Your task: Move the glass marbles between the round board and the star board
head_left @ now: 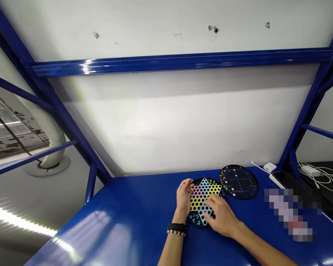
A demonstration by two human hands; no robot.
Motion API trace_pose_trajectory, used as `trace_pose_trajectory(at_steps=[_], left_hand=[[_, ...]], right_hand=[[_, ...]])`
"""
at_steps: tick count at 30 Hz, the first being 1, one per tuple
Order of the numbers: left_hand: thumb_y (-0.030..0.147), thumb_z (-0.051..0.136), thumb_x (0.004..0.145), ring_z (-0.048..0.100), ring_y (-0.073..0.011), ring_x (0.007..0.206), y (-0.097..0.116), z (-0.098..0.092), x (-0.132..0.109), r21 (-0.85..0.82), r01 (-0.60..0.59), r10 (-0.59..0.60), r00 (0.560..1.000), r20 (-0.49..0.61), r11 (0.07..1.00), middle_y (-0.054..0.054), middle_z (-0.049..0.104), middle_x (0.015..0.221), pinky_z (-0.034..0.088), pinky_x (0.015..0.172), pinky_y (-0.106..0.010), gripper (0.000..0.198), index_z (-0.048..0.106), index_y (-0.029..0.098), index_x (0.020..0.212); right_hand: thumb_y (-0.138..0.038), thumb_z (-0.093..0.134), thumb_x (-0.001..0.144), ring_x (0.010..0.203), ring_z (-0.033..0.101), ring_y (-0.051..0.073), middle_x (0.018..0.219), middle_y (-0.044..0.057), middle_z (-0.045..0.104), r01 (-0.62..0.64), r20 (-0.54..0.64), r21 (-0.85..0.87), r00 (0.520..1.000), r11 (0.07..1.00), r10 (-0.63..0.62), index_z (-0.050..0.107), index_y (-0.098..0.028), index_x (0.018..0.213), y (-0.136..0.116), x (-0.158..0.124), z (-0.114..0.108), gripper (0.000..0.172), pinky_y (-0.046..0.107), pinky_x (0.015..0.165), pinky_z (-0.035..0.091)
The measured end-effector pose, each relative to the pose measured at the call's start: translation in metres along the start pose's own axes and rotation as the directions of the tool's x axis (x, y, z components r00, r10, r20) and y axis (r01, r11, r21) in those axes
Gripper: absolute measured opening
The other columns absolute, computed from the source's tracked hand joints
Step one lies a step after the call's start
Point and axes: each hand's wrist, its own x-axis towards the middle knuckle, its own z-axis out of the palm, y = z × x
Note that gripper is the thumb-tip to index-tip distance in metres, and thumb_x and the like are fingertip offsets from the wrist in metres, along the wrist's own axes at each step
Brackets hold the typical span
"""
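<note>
A round black Chinese checkers board (pixel 208 189) with a star of pink, yellow and light blue fields lies on the blue table (pixel 122 221). My left hand (pixel 184 196) rests at its left edge, fingers curled against the rim. My right hand (pixel 221 216) lies over the board's lower right part, fingers bent down onto the star; whether they pinch a marble is hidden. Small coloured marbles show along the board's lower edge. A second round black board (pixel 239 181) with marbles round its rim lies just to the right, untouched.
A white charger (pixel 269 167) with cable and a dark phone (pixel 287 180) lie at the table's right rear. More white cables and an adapter (pixel 312 171) sit beyond the blue frame post. A white wall with a blue crossbar rises behind.
</note>
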Motion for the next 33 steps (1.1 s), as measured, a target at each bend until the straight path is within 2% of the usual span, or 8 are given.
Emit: trace_pose_trajectory(at_steps=[4, 7, 10, 14, 19, 26, 30, 33], left_hand=[[0.05, 0.063, 0.075, 0.065, -0.0188, 0.082, -0.002, -0.006, 0.002, 0.308, -0.19, 0.202, 0.979, -0.007, 0.932, -0.008, 0.068, 0.093, 0.051, 0.071, -0.029, 0.034, 0.064, 0.018, 0.083], [0.047, 0.052, 0.083, 0.064, -0.0236, 0.091, -0.002, -0.012, 0.002, 0.622, -0.278, 0.333, 0.942, 0.028, 0.732, -0.009, 0.069, 0.098, 0.051, 0.076, -0.033, 0.032, 0.065, 0.019, 0.091], [0.042, 0.049, 0.085, 0.063, -0.0261, 0.104, -0.003, -0.017, 0.003, 0.803, -0.215, 0.305, 0.951, 0.044, 0.556, -0.01, 0.067, 0.114, 0.05, 0.083, -0.035, 0.034, 0.065, 0.02, 0.106], [0.039, 0.049, 0.086, 0.06, -0.0263, 0.114, -0.006, -0.019, 0.002, 0.891, -0.185, 0.218, 0.971, 0.1, 0.415, -0.01, 0.066, 0.124, 0.048, 0.092, -0.036, 0.039, 0.063, 0.02, 0.117], [0.041, 0.046, 0.089, 0.059, -0.025, 0.116, -0.005, -0.017, -0.001, 0.924, -0.187, 0.201, 0.972, 0.124, 0.334, -0.008, 0.066, 0.124, 0.048, 0.091, -0.034, 0.039, 0.063, 0.021, 0.118], [0.042, 0.047, 0.089, 0.064, -0.0232, 0.103, 0.002, -0.015, -0.005, 0.94, -0.139, 0.176, 0.981, 0.086, 0.313, -0.006, 0.071, 0.112, 0.049, 0.079, -0.03, 0.031, 0.066, 0.025, 0.105], [0.041, 0.047, 0.089, 0.065, -0.0227, 0.1, 0.003, -0.013, -0.007, 0.938, -0.128, 0.18, 0.981, 0.072, 0.322, -0.006, 0.072, 0.109, 0.049, 0.076, -0.03, 0.03, 0.066, 0.024, 0.103], [0.042, 0.045, 0.089, 0.064, -0.0232, 0.101, 0.003, -0.012, -0.008, 0.935, -0.138, 0.184, 0.98, 0.08, 0.327, -0.006, 0.071, 0.109, 0.049, 0.078, -0.03, 0.031, 0.066, 0.024, 0.103]], right_hand=[[-0.031, 0.052, 0.091, 0.108, 0.056, 0.025, 0.114, 0.01, 0.06, -0.234, -0.184, -0.111, 0.96, 0.966, 0.212, 0.061, -0.021, 0.116, 0.055, 0.015, -0.027, 0.029, 0.037, 0.092, 0.045], [-0.031, 0.049, 0.091, 0.113, 0.054, 0.028, 0.118, 0.011, 0.06, -0.4, -0.247, -0.177, 0.903, 0.899, 0.352, 0.06, -0.019, 0.119, 0.096, 0.02, -0.04, 0.032, 0.038, 0.092, 0.044], [-0.031, 0.048, 0.091, 0.113, 0.055, 0.027, 0.121, 0.011, 0.06, -0.429, -0.216, -0.194, 0.896, 0.882, 0.388, 0.059, -0.019, 0.121, 0.12, 0.019, -0.041, 0.034, 0.036, 0.091, 0.043], [-0.03, 0.05, 0.089, 0.11, 0.056, 0.025, 0.117, 0.01, 0.063, -0.407, -0.16, -0.176, 0.91, 0.896, 0.382, 0.061, -0.02, 0.115, 0.124, 0.016, -0.035, 0.031, 0.034, 0.09, 0.043], [-0.029, 0.051, 0.088, 0.087, 0.063, 0.018, 0.102, 0.005, 0.064, -0.44, -0.101, -0.093, 0.896, 0.893, 0.432, 0.061, -0.023, 0.109, 0.118, 0.013, -0.041, 0.024, 0.027, 0.073, 0.042], [-0.035, 0.053, 0.087, 0.075, 0.063, 0.019, 0.078, 0.003, 0.066, -0.559, -0.07, -0.203, 0.827, 0.804, 0.558, 0.059, -0.023, 0.093, 0.114, 0.013, -0.056, 0.015, 0.026, 0.059, 0.033], [-0.04, 0.054, 0.086, 0.081, 0.065, 0.022, 0.082, 0.005, 0.068, -0.627, -0.067, -0.224, 0.774, 0.746, 0.63, 0.057, -0.023, 0.089, 0.113, 0.01, -0.062, 0.017, 0.026, 0.058, 0.031], [-0.042, 0.052, 0.088, 0.083, 0.065, 0.022, 0.086, 0.006, 0.068, -0.643, -0.102, -0.234, 0.762, 0.729, 0.64, 0.058, -0.023, 0.088, 0.112, 0.01, -0.065, 0.019, 0.026, 0.058, 0.032]])
